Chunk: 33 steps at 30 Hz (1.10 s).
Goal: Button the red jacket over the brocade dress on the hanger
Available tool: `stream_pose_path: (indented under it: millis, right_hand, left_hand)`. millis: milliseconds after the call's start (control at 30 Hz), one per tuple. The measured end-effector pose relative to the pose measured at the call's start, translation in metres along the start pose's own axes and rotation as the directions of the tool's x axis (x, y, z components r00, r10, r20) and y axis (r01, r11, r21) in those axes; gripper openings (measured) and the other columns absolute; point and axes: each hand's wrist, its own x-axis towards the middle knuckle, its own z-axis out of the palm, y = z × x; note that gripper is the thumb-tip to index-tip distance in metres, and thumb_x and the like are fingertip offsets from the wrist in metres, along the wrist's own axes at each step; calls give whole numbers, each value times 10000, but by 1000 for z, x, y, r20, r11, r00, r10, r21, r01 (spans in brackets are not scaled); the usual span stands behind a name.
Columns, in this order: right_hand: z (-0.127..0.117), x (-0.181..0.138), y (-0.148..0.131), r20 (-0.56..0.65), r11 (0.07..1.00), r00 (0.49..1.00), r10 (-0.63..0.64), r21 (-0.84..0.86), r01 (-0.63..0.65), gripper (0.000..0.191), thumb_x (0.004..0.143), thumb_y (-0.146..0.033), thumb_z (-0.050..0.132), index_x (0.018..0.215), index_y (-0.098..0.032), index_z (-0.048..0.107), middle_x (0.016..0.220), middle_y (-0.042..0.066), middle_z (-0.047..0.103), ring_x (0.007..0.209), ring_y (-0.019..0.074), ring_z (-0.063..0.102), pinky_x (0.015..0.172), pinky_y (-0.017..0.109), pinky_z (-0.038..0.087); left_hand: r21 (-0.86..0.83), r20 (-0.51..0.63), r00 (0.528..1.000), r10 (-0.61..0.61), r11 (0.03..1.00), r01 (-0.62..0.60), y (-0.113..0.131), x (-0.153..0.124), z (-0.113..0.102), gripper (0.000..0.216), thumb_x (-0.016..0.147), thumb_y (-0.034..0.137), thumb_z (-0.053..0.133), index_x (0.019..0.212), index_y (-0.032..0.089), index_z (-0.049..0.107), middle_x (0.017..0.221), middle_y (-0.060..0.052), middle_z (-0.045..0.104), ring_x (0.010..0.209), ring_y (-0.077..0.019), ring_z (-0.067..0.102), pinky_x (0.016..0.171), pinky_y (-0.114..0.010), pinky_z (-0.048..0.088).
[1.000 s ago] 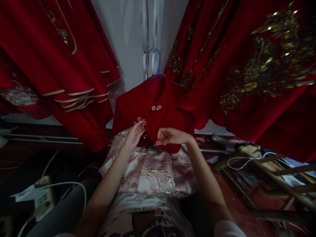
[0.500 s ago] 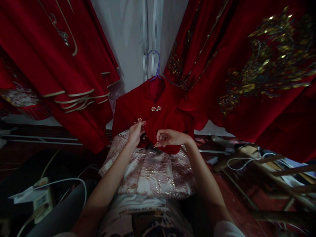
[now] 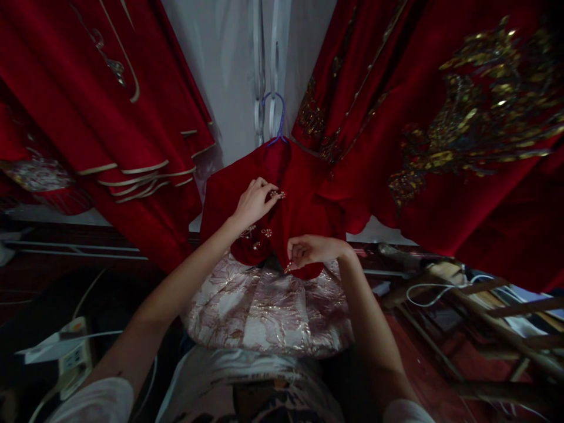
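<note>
In front of me a short red jacket hangs from a purple hanger. My left hand has its thumb and fingers closed at the upper flower-shaped clasp on the jacket's front. Lower down, my right hand is closed on the jacket's right front edge, beside a small jewelled clasp. More flower-shaped clasp pieces show on the left front panel, below my left wrist. A shiny pink-and-white brocade cloth lies under the jacket's hem.
Long red garments with pale trim hang on the left. A red garment with gold sequins hangs on the right. A power strip with cables is at lower left, a wooden frame at lower right.
My left hand has moved up from the lower left clasp to the upper clasp. My right hand has shifted slightly right and down, still at the jacket's edge.
</note>
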Motion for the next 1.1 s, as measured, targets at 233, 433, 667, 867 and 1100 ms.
stream_pose_path:
  millis: [233,433,667,867,1100]
  right_hand:
    - [-2,-2,1,0,1000,1000,-1,2,1,286,694,-284,745,869,-159,557,785,12,674,723,109,623,670,236,470]
    - [-3,-3,-1,17,999,1000,5,33,-6,256,714,-265,714,907,-137,605,837,37,688,755,114,638,730,262,500]
    - [-5,-8,-4,-65,1000,998,-7,-18,6,381,801,-353,651,1103,-122,637,1023,91,690,898,133,642,865,296,495]
    - [-3,-10,-9,-124,998,992,-24,-61,16,408,819,-396,645,1147,-154,635,1109,87,686,1011,160,635,944,319,474]
    - [-4,-5,-5,-169,993,984,-61,-114,42,416,835,-419,611,1158,-157,632,1130,86,684,1035,173,629,962,327,465]
  left_hand:
    - [225,96,987,131,963,-150,9,9,-15,294,880,432,551,918,179,695,993,-102,560,1002,-254,489,784,-374,466]
    - [152,154,968,198,963,-221,10,12,-12,276,912,400,509,957,203,697,1019,-81,606,983,-239,498,820,-397,415]
    - [45,92,965,245,967,-250,2,16,-6,177,867,356,587,877,205,679,883,-36,688,933,-195,582,1048,-447,329]
    - [13,72,967,244,969,-246,1,16,-3,134,874,290,541,867,211,649,808,-18,673,841,-191,611,1132,-505,254]
    - [-27,45,982,185,983,-184,3,13,-1,90,858,276,573,886,202,615,840,-28,676,887,-205,601,1126,-484,258]
